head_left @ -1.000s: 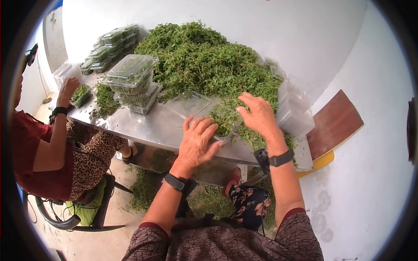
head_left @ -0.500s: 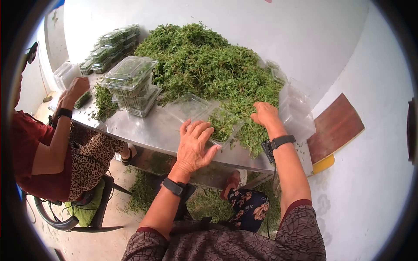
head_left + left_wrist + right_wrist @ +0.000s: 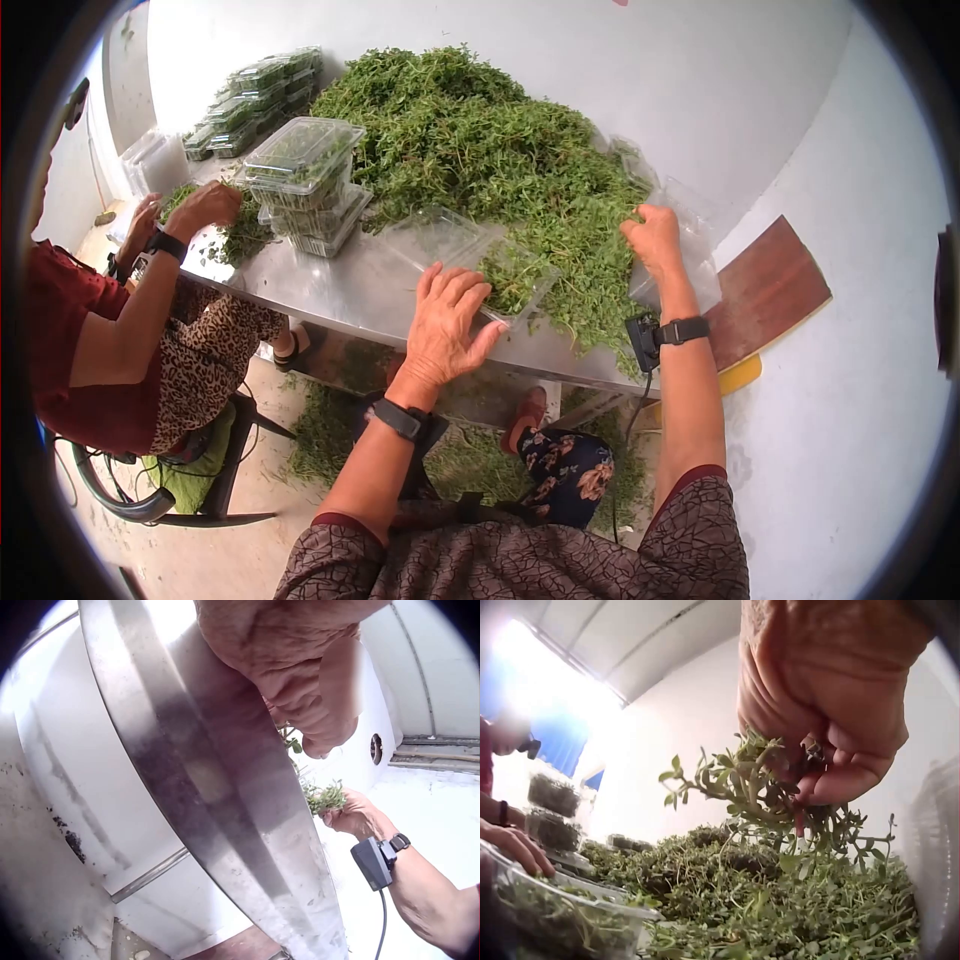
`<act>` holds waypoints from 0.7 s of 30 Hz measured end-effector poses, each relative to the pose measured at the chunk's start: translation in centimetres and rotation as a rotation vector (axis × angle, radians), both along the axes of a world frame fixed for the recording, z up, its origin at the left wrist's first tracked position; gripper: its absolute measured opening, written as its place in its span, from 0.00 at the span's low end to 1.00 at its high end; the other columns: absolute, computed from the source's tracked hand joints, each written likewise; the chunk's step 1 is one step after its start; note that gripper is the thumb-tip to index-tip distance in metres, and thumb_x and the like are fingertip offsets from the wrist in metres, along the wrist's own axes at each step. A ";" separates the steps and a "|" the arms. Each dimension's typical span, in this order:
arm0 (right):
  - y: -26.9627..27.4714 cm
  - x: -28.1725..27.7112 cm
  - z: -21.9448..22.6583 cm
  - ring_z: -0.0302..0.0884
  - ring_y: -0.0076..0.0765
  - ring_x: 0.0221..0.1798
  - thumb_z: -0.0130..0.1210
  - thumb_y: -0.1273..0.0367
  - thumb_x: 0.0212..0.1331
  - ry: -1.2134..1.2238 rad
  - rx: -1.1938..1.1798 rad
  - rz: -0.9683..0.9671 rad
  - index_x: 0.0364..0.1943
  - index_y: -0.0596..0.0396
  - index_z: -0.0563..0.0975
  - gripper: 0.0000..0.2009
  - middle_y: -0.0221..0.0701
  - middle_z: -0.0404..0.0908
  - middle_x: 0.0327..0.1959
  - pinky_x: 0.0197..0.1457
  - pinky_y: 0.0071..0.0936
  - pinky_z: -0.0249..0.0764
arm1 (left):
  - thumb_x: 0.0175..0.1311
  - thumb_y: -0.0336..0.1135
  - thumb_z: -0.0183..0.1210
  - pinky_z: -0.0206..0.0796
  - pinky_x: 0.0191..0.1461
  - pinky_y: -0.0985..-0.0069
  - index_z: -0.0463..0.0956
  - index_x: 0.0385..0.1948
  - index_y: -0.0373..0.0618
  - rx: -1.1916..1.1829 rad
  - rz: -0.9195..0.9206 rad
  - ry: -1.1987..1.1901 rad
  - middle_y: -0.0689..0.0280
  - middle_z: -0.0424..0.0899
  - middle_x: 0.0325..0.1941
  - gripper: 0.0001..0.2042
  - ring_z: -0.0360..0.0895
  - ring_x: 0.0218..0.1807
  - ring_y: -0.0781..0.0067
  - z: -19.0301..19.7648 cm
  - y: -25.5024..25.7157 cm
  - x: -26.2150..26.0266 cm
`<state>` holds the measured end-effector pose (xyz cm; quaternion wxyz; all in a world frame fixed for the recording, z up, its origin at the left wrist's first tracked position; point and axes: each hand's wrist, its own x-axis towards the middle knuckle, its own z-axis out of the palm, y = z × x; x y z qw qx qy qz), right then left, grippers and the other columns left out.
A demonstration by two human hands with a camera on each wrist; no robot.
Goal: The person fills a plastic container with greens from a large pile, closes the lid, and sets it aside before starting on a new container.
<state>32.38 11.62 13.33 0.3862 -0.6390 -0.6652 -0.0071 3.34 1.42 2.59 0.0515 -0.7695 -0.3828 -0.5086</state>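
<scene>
My right hand [image 3: 655,240] pinches a small bunch of leafy green sprigs [image 3: 757,780], lifted above the right side of a big heap of the same greens [image 3: 480,140]. Leaves and stems hang below its curled fingers in the right wrist view. My left hand [image 3: 447,322] lies with fingers extended at the near left side of an open clear plastic box [image 3: 540,300]. That box is partly filled with greens, and its lid [image 3: 435,235] is folded back onto the metal table. In the right wrist view, left-hand fingers [image 3: 525,851] overlap the box rim.
Filled, closed boxes [image 3: 305,160] stand stacked left of the heap, with more piled [image 3: 250,100] behind. Empty clear boxes [image 3: 685,225] stand at the table's right end. Another person [image 3: 120,340] sits at the left, hands over greens. A reddish-brown board [image 3: 770,285] leans beside the wall.
My right hand has moved right from above the open box to the heap's right side and now holds greens up. My left hand stays by the box. The seated person's hands have shifted right.
</scene>
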 end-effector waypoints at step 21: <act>-9.6 -10.5 1.1 0.81 0.29 0.26 0.55 0.70 0.59 0.647 -0.358 0.290 0.43 0.66 0.76 0.13 0.37 0.80 0.34 0.22 0.20 0.73 | 0.50 0.45 0.64 0.48 0.71 0.51 0.73 0.46 0.39 -0.027 -0.015 -0.062 0.57 0.76 0.50 0.24 0.69 0.57 0.53 -0.1 0.1 -0.2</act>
